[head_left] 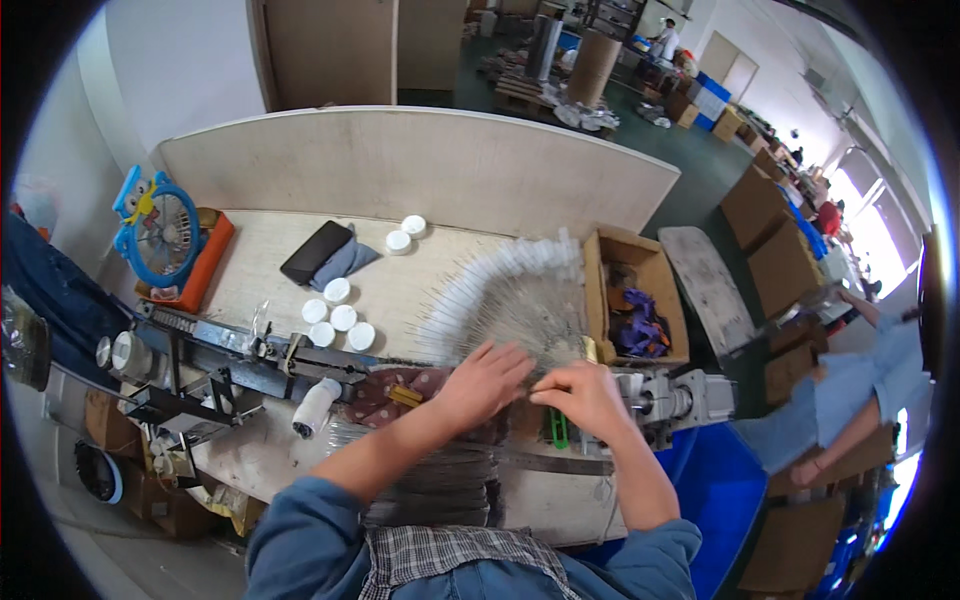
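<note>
My left hand lies over the near end of a fanned heap of thin metal wires, fingers stretched out. Whitish, fuzzy-looking ends line the far side of that heap. Just to the right, my right hand has thumb and forefinger pinched together, pointing toward the left fingertips. Whatever is in the pinch is too small to make out. A green clip-like piece shows below the right hand. Nearer my body lies a thick stack of grey, thin strips or rods.
A bench machine stands at right, its rail continuing left. Behind it are a cardboard box with purple scraps, white round tubs, a black case and a blue fan. Another person is at right, beside a blue bin.
</note>
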